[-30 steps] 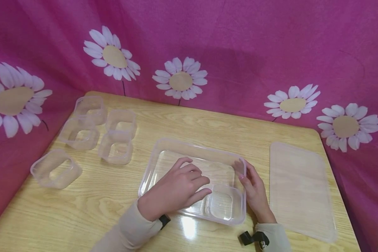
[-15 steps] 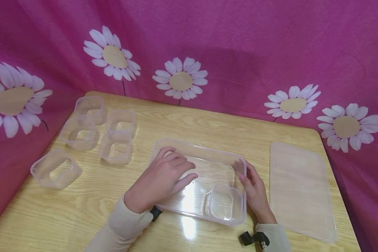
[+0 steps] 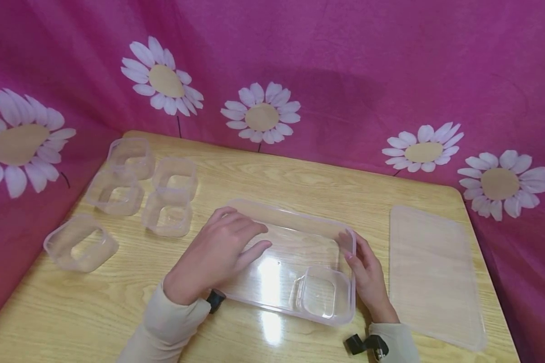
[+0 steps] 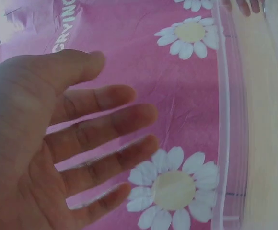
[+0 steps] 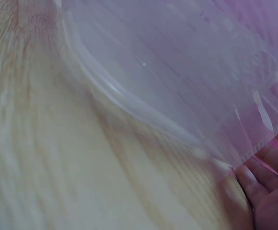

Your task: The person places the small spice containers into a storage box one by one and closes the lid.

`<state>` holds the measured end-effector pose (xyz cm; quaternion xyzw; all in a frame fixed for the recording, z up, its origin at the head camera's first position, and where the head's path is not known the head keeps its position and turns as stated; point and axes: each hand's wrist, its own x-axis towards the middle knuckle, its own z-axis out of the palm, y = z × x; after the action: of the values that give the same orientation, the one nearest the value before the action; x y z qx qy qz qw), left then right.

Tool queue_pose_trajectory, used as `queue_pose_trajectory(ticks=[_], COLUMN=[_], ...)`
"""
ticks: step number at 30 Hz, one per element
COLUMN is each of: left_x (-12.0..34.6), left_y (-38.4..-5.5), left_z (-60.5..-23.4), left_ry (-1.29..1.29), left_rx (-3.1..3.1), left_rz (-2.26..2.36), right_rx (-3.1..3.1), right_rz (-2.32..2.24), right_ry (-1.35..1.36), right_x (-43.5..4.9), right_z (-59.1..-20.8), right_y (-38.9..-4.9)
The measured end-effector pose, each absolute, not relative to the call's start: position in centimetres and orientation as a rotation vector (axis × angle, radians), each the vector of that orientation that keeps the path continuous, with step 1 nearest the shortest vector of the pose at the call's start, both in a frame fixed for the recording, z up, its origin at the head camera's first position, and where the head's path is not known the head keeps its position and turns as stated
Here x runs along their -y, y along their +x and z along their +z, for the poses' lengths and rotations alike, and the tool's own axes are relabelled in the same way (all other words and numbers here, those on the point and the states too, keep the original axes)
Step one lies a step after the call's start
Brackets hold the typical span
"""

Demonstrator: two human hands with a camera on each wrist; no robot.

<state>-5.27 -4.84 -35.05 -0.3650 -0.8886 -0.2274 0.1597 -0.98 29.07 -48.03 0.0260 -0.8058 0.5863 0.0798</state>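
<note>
A large clear plastic container (image 3: 290,218) lies open-topped on the table. A small clear square container (image 3: 320,293) stands inside its front right corner. My left hand (image 3: 215,252) hovers over the left end of the large container; the left wrist view shows that hand (image 4: 81,134) with fingers spread apart and nothing in them. With my right hand (image 3: 371,285) I grip the right wall of the large container, thumb at the rim and fingers around the outside. Only part of the right hand (image 5: 268,179) appears in the right wrist view, at the container's edge.
Several small clear square containers, such as one near the front (image 3: 82,244) and one at the back (image 3: 130,160), stand on the left of the wooden table (image 3: 272,171). A flat translucent lid (image 3: 436,277) lies at the right. Behind hangs a pink flowered cloth (image 3: 327,101).
My left hand has moved left, away from the small container in the corner, toward the large container's left end. The right hand keeps its grip in the same place.
</note>
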Motion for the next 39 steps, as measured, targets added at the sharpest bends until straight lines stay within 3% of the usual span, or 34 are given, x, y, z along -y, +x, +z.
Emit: queue_pose_trajectory(ticks=[39], left_x=[11.8], left_y=[-9.5], left_z=[-36.5], left_ry=[-0.405], left_rx=[2.925], left_rz=[-0.75], right_rx=[2.369], right_rz=[1.841], right_ry=[0.118], right_x=[-29.1], right_z=[-47.8], right_y=[-0.9])
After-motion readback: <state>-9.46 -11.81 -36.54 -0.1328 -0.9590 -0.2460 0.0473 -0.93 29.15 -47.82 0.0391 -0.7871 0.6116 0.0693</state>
